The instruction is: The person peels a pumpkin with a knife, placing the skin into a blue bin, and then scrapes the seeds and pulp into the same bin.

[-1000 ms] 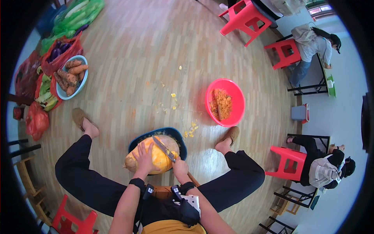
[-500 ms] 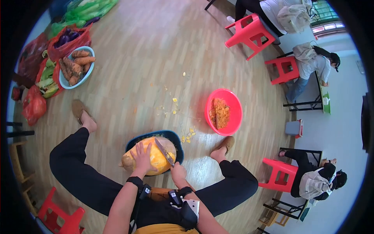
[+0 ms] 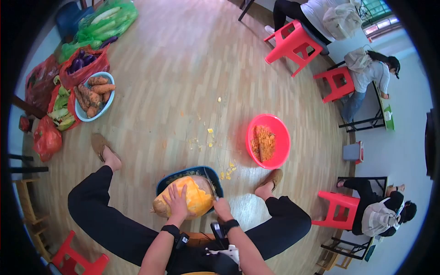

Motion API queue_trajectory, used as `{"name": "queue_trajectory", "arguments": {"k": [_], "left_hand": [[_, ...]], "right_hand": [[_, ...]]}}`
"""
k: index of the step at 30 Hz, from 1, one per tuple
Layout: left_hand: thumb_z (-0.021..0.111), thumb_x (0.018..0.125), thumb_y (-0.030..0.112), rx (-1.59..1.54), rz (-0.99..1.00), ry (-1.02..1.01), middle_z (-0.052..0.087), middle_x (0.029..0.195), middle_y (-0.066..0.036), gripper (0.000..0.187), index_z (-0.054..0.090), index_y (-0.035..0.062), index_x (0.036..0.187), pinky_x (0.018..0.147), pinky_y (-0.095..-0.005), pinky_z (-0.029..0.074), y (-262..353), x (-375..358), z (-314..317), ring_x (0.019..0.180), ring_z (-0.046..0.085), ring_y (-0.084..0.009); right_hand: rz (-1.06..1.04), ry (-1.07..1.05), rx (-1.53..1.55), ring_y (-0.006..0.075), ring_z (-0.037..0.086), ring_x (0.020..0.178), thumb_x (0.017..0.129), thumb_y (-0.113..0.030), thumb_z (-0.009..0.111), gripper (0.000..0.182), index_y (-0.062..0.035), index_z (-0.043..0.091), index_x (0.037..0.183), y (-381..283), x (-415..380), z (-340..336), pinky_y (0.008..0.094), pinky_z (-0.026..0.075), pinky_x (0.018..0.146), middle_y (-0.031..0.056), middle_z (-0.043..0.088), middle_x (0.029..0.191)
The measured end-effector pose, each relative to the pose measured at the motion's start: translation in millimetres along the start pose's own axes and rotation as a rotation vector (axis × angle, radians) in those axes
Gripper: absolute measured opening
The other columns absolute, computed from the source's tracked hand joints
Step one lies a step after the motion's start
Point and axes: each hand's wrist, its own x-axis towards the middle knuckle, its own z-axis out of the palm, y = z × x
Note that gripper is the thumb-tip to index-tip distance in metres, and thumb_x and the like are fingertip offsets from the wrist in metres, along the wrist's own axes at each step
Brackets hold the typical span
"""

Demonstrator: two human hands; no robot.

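Observation:
A large pumpkin [image 3: 197, 187] lies over a dark blue basin [image 3: 160, 184] between my knees. Much of its upper side is peeled to orange flesh, while tan skin stays on its ends. My left hand [image 3: 178, 202] is spread flat on the peeled part, fingers apart. Wrapped around the handle of a knife [image 3: 210, 181] is my right hand [image 3: 222, 209], at the pumpkin's right end. The blade points away from me, along that end near the basin's rim. Peelings show inside the basin past the pumpkin.
A pink basin [image 3: 287, 137] of orange shreds stands by my right foot. Peel scraps [image 3: 228, 172] dot the floor. Left are a basket of carrots [image 3: 95, 98] and bagged eggplants [image 3: 82, 62]. Several people sit on red stools [image 3: 337, 206] along the right wall.
The knife has moved from across the pumpkin's top to its right end, its tip swinging right. My left hand stays spread on the pumpkin. The whole view has shifted slightly.

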Motion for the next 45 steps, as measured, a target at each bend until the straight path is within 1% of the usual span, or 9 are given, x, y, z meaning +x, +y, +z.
{"name": "queue_trajectory", "arguments": {"k": [1,3,5,7,12,23,30,35,45], "left_hand": [[0.084,0.032,0.043,-0.008,0.003,-0.004,0.008,0.142,-0.018,0.127,0.016,0.0241,0.137,0.097,-0.064,0.006,-1,3,-3,0.131,0.004,-0.0374],[0.084,0.033,0.043,-0.063,0.016,-0.038,0.007,0.142,-0.018,0.126,0.015,0.0247,0.137,0.097,-0.0647,0.006,-8,4,0,0.131,0.003,-0.0376],[0.084,0.034,0.042,-0.066,0.019,-0.047,0.007,0.142,-0.018,0.126,0.014,0.0248,0.137,0.097,-0.0645,0.005,-7,3,-2,0.131,0.002,-0.0374],[0.084,0.035,0.042,-0.055,0.02,-0.078,0.005,0.142,-0.018,0.125,0.014,0.0248,0.137,0.097,-0.0639,0.005,-5,2,-5,0.132,0.001,-0.037],[0.084,0.035,0.041,-0.069,-0.003,-0.108,0.002,0.143,-0.018,0.125,0.014,0.0247,0.137,0.098,-0.0623,0.002,-5,6,-11,0.132,-0.001,-0.0364],[0.085,0.034,0.038,-0.104,0.023,-0.085,0.003,0.142,-0.018,0.125,0.016,0.0235,0.137,0.098,-0.063,0.002,-5,6,-8,0.132,-0.001,-0.0372],[0.085,0.033,0.037,-0.1,0.039,-0.008,0.008,0.141,-0.019,0.127,0.014,0.0236,0.138,0.095,-0.0663,0.007,-4,7,-4,0.131,0.003,-0.0394],[0.085,0.035,0.038,-0.14,-0.002,-0.026,0.008,0.141,-0.02,0.126,0.013,0.0234,0.138,0.095,-0.0663,0.006,-2,7,-10,0.131,0.003,-0.0397],[0.084,0.034,0.041,-0.145,0.007,-0.038,0.007,0.141,-0.02,0.127,0.013,0.0242,0.138,0.096,-0.0657,0.006,-6,2,-3,0.131,0.002,-0.0392]], "right_hand": [[-0.017,0.001,-0.076,0.0381,0.059,0.078,0.075,-0.032,0.052,0.036,0.0018,0.061,0.082,6,-5,0,0.0463,0.047,0.07,0.0239,0.061,0.081],[-0.06,0.027,0.054,0.0383,0.059,0.078,0.074,-0.029,0.051,0.032,0.0005,0.06,0.08,20,-23,8,0.0463,0.045,0.071,0.0243,0.06,0.078],[-0.084,0.01,0.03,0.0387,0.058,0.077,0.075,-0.029,0.052,0.03,-0.0009,0.059,0.082,21,-30,5,0.0462,0.045,0.07,0.0237,0.06,0.077],[-0.077,0.027,-0.024,0.0384,0.059,0.075,0.075,-0.029,0.052,0.029,-0.0021,0.058,0.083,-4,-48,-16,0.0466,0.046,0.068,0.0225,0.06,0.076],[-0.137,0.016,-0.131,0.0377,0.059,0.074,0.077,-0.034,0.055,0.031,-0.0046,0.056,0.086,2,-58,-9,0.0471,0.046,0.065,0.0193,0.061,0.075],[-0.031,0.003,-0.167,0.0368,0.06,0.075,0.079,-0.03,0.056,0.028,-0.0031,0.055,0.087,-16,-50,-2,0.047,0.048,0.066,0.0202,0.062,0.078],[-0.123,0.099,-0.254,0.0363,0.061,0.071,0.077,-0.03,0.057,0.031,-0.0005,0.055,0.086,-18,-28,4,0.0454,0.049,0.065,0.0197,0.062,0.075],[-0.155,0.089,-0.301,0.0355,0.061,0.073,0.076,-0.029,0.058,0.029,-0.0028,0.056,0.087,-24,-14,-5,0.0446,0.049,0.065,0.0194,0.062,0.075],[0.014,0.047,-0.213,0.0358,0.061,0.075,0.077,-0.033,0.056,0.032,-0.0036,0.057,0.088,-15,-47,1,0.0443,0.049,0.066,0.0197,0.062,0.08]]}}
